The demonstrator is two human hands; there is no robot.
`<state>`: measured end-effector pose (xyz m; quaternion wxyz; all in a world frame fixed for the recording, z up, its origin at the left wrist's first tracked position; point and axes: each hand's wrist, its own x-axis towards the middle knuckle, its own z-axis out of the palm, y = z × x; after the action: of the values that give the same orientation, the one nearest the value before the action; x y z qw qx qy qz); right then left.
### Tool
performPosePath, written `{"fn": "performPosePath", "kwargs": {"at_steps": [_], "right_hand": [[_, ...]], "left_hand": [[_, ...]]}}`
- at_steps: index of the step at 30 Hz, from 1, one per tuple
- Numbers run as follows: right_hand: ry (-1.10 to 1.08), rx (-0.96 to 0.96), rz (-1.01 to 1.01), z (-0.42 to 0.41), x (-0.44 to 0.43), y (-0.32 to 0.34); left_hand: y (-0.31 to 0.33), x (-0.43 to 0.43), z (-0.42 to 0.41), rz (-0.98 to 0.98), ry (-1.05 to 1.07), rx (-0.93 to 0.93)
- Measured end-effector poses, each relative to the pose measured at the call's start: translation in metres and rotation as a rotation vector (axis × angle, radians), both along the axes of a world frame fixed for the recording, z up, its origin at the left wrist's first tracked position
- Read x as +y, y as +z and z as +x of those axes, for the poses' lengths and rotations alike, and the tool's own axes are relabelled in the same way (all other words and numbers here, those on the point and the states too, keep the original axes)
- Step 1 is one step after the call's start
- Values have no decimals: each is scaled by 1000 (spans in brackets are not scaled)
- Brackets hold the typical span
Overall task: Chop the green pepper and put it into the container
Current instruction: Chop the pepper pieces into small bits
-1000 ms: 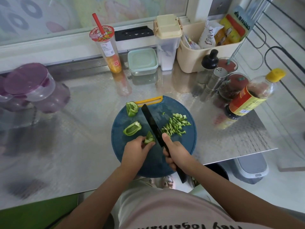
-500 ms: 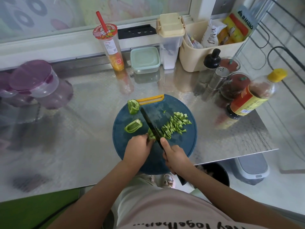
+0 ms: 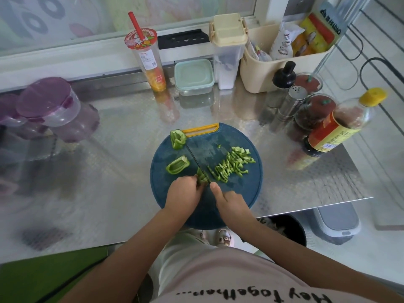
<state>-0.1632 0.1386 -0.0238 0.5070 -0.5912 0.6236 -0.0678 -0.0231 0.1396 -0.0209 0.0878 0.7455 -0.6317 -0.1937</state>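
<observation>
A round blue cutting board [image 3: 238, 197] with a yellow handle slot at its far edge lies on the metal counter [image 3: 122, 171], its near edge overhanging the counter's front. The person's left hand [image 3: 183, 193] is curled over a small green pepper piece [image 3: 201, 177] near the middle of the board, fingertips pressing it down. The right hand [image 3: 231, 203] is closed around the handle of a black knife [image 3: 197, 164], thumb stretched along the top; the blade runs away from the person and stands edge-down right against the right side of the held piece.

To the right of the blade, a loose row of chopped pepper strips [image 3: 231, 166] spreads across the board toward its right side. Two larger uncut pepper pieces lie to the left of the blade: one pepper chunk [image 3: 177, 164] just beyond the left hand, another pepper section [image 3: 178, 139] at the far left rim beside the yellow slot.

Farther back, against the wall ledge, stands a lidded pale green container [image 3: 194, 76], closed and well apart from the board. A tall drink cup [image 3: 148, 60] with a red straw is just left of it, and a soy sauce bottle [image 3: 336, 130] with a yellow cap stands at the right of the counter.
</observation>
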Motion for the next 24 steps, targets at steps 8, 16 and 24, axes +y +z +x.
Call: {"fn": "performPosePath", "kwargs": {"at_steps": [8, 16, 24], "right_hand": [[44, 26, 2, 3, -1, -6], [-25, -86, 117, -2, -5, -17], [-12, -53, 128, 5, -12, -17]], "left_hand": [[-1, -6, 2, 14, -47, -61], [-3, -10, 6, 10, -12, 65], [-2, -13, 10, 9, -61, 84]]}}
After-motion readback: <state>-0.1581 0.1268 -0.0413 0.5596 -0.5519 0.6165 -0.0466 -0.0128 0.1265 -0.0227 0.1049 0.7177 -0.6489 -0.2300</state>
